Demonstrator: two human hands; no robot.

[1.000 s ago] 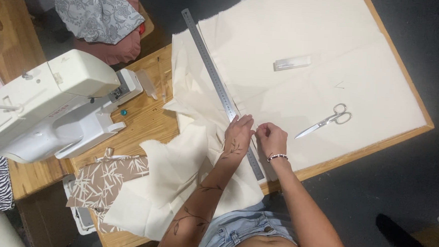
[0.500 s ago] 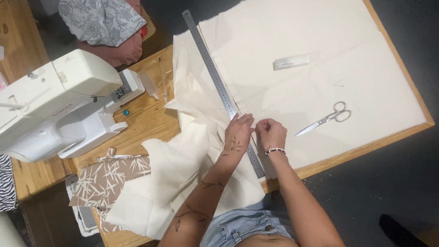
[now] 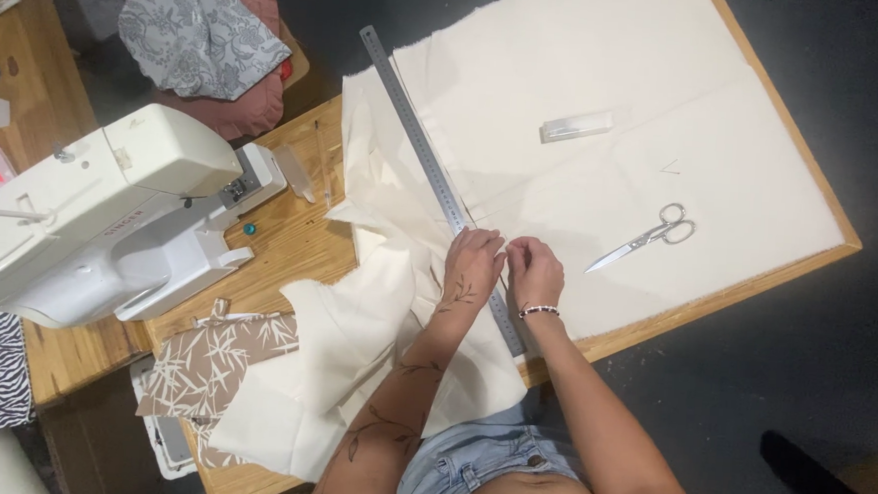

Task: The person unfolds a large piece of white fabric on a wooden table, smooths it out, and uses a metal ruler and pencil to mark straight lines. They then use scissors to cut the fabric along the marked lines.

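Observation:
A large cream cloth (image 3: pixel 607 95) lies spread over a wooden table (image 3: pixel 727 297). A long metal ruler (image 3: pixel 415 135) runs across it from the far left toward me. My left hand (image 3: pixel 472 266) rests palm down on the ruler's near part, pressing it onto the cloth. My right hand (image 3: pixel 534 273) sits just right of the ruler, fingers pinched together at the cloth close to the ruler's edge; whether it holds something small I cannot tell. Loose cream cloth pieces (image 3: pixel 354 343) are bunched to the left of my left arm.
Metal scissors (image 3: pixel 646 238) lie on the cloth to the right of my hands. A small pale block (image 3: pixel 575 127) rests farther back. A white sewing machine (image 3: pixel 100 219) stands at the left, with leaf-print fabric (image 3: pixel 218 361) in front of it and folded patterned fabrics (image 3: pixel 204 44) behind.
Both hands stay at the same spot on the ruler and cloth; only small finger shifts show.

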